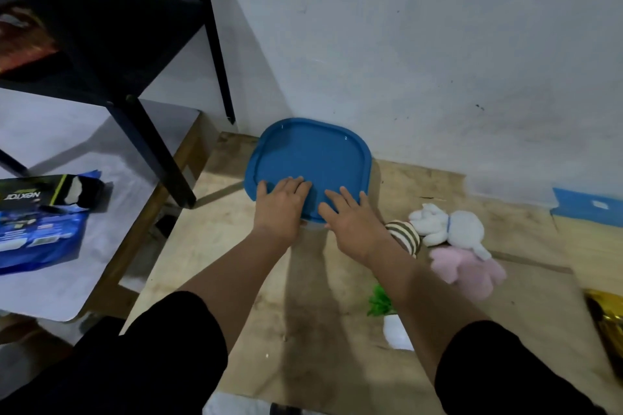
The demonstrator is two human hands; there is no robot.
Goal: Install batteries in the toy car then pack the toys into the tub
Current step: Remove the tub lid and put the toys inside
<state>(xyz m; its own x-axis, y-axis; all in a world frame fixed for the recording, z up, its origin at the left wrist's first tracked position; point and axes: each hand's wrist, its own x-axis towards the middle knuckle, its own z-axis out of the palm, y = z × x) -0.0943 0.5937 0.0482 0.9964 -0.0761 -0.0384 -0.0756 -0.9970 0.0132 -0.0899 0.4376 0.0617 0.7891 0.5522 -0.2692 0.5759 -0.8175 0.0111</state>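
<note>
A blue square lid covers the tub, which stands on the wooden floor against the wall. My left hand lies flat on the lid's near left part, fingers straight. Beside it, my right hand presses flat on the near right part. To the right of the tub lie a white plush toy, a pink plush toy and a striped plush toy. No toy car is in view.
A small green plant in a white pot stands under my right forearm. A low white table at left carries a torn battery pack and a blue packet. Black shelf legs stand left of the tub. A gold object lies far right.
</note>
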